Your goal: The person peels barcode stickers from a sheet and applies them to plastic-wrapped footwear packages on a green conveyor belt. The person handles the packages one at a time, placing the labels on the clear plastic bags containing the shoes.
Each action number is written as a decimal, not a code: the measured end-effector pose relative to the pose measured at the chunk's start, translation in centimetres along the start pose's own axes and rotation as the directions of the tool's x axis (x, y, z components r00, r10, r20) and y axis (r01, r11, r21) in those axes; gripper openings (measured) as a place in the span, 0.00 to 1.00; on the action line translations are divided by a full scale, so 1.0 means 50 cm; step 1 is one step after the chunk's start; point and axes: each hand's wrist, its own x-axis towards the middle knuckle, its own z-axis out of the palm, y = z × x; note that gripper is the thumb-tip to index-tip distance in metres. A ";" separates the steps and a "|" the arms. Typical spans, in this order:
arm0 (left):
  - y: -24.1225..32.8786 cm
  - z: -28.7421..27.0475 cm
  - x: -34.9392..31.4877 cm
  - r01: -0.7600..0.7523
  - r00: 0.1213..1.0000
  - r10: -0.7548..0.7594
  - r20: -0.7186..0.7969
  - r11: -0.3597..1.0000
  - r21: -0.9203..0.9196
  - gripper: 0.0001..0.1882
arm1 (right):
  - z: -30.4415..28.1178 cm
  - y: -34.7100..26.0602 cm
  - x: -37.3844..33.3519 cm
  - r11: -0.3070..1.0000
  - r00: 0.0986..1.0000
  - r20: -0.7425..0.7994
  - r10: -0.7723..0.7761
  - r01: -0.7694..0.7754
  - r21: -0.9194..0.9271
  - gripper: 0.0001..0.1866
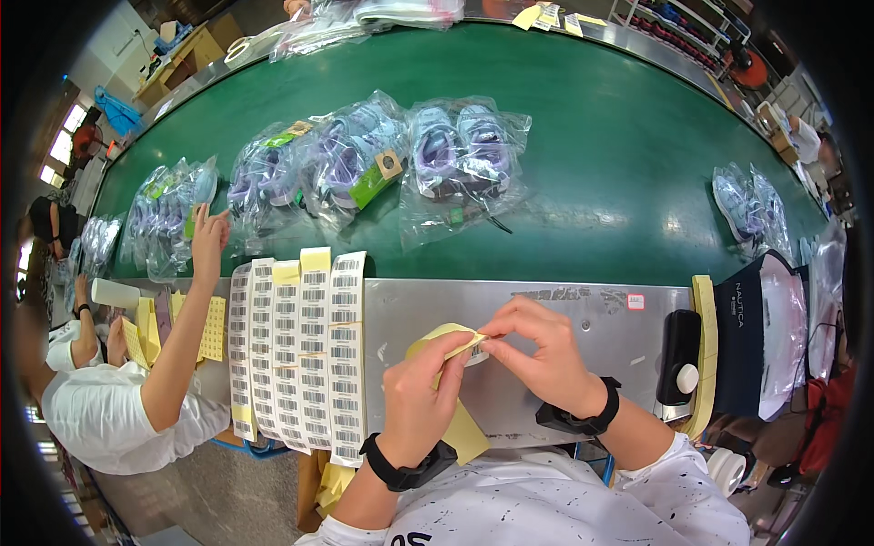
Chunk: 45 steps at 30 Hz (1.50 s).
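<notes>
Both hands are raised over the metal ledge in front of me, fingertips close together. My left hand pinches a yellow-backed strip of barcode stickers, which hangs down below the fingers toward my lap. At the strip's upper end, the thumb and fingers of my right hand are closed on its edge. Whether a single sticker is lifted off there is too small to tell. Left of my hands, long strips of white barcode stickers lie side by side over the ledge.
On the green table lie several clear-bagged pairs of light blue and purple shoes, and another bagged pair farther right. A co-worker's arm reaches in at left. A black device and dark cap sit at right.
</notes>
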 end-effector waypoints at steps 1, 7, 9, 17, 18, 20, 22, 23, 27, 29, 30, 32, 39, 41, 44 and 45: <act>-0.001 0.000 0.000 -0.001 1.000 0.001 0.004 1.000 -0.004 0.10 | 0.001 0.000 -0.001 1.000 1.000 -0.010 -0.013 0.013 -0.015 0.06; 0.004 0.002 -0.001 0.104 0.995 -0.104 -0.007 0.993 -0.048 0.10 | 0.007 0.005 0.000 0.931 0.965 -0.040 -0.258 0.237 -0.276 0.09; 0.003 0.003 -0.001 0.143 0.989 -0.145 -0.010 0.986 -0.085 0.10 | 0.011 0.009 0.002 0.863 0.925 -0.040 -0.378 0.337 -0.377 0.10; -0.010 0.008 -0.002 0.216 0.975 -0.224 -0.004 0.946 -0.243 0.11 | 0.008 0.003 -0.004 0.798 0.896 0.010 -0.445 0.401 -0.450 0.12; -0.011 0.008 -0.002 0.222 0.973 -0.229 -0.001 0.942 -0.250 0.11 | 0.008 0.003 -0.005 0.800 0.898 0.013 -0.441 0.399 -0.448 0.13; -0.011 0.006 -0.002 0.237 0.970 -0.243 0.006 0.940 -0.246 0.10 | 0.005 0.006 -0.006 0.810 0.900 0.016 -0.436 0.400 -0.429 0.12; -0.007 0.003 -0.001 0.255 0.966 -0.259 0.012 0.941 -0.222 0.10 | 0.007 0.005 -0.005 0.838 0.912 -0.008 -0.410 0.373 -0.397 0.11; -0.003 0.002 0.000 0.254 0.967 -0.255 0.022 0.940 -0.226 0.10 | 0.011 -0.001 -0.004 0.860 0.923 -0.033 -0.385 0.345 -0.376 0.11; 0.004 0.004 0.004 0.218 0.976 -0.217 0.032 0.946 -0.240 0.09 | 0.009 0.000 0.006 0.924 0.957 -0.033 -0.289 0.269 -0.273 0.10; 0.005 0.003 0.005 0.210 0.978 -0.208 0.033 0.952 -0.224 0.09 | 0.006 0.005 0.009 0.921 0.953 -0.008 -0.303 0.291 -0.258 0.10; 0.006 0.002 0.005 0.219 0.976 -0.216 0.038 0.954 -0.206 0.09 | 0.006 0.008 0.010 0.920 0.951 0.004 -0.310 0.301 -0.250 0.10; 0.006 0.001 0.006 0.233 0.973 -0.229 0.043 0.955 -0.182 0.09 | 0.006 0.011 0.011 0.884 0.929 0.019 -0.369 0.357 -0.302 0.11; -0.005 0.007 0.005 0.336 0.939 -0.342 0.043 0.880 -0.335 0.10 | 0.015 0.015 0.006 0.740 0.853 0.048 -0.519 0.476 -0.475 0.15; -0.006 0.007 0.005 0.352 0.931 -0.361 0.051 0.853 -0.387 0.10 | 0.015 0.014 0.002 0.737 0.860 0.059 -0.507 0.468 -0.488 0.16; -0.004 0.000 0.006 0.387 0.918 -0.389 0.083 0.825 -0.413 0.11 | 0.017 0.014 -0.002 0.730 0.859 0.051 -0.509 0.462 -0.503 0.17; -0.005 0.000 0.006 0.389 0.916 -0.391 0.087 0.817 -0.425 0.11 | 0.017 0.014 -0.002 0.727 0.857 0.045 -0.514 0.463 -0.507 0.17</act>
